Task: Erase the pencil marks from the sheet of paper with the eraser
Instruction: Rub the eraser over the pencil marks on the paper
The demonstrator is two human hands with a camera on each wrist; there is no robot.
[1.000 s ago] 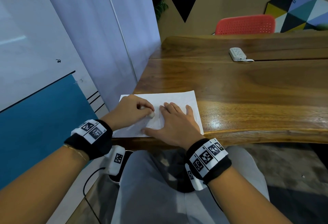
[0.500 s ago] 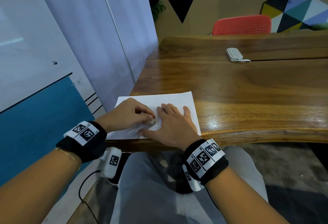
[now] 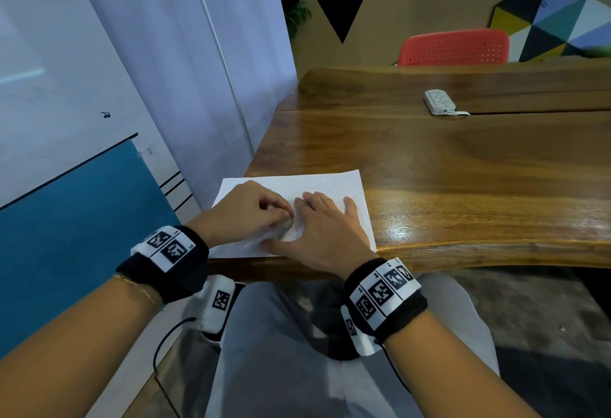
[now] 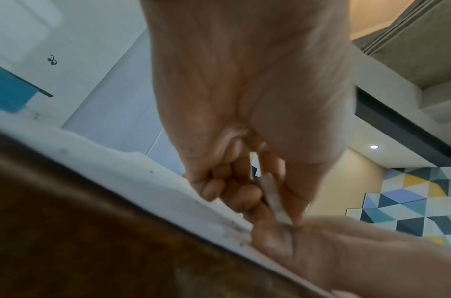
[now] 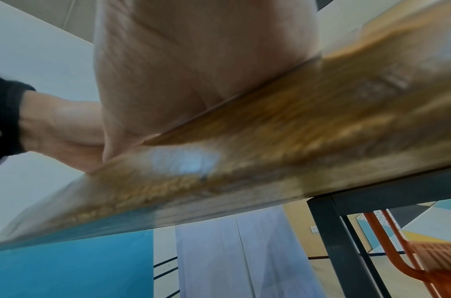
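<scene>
Left hand pinches a flat pale eraser on white paper; right hand lies flat.

A wooden table fills the right of the frame — a white power strip lies on it at upper right, a red chair behind it, a black triangle on the wall above.

We count one white sheet of paper, one small pale eraser, one white power strip, one red perforated plastic chair, and two hands.
</scene>
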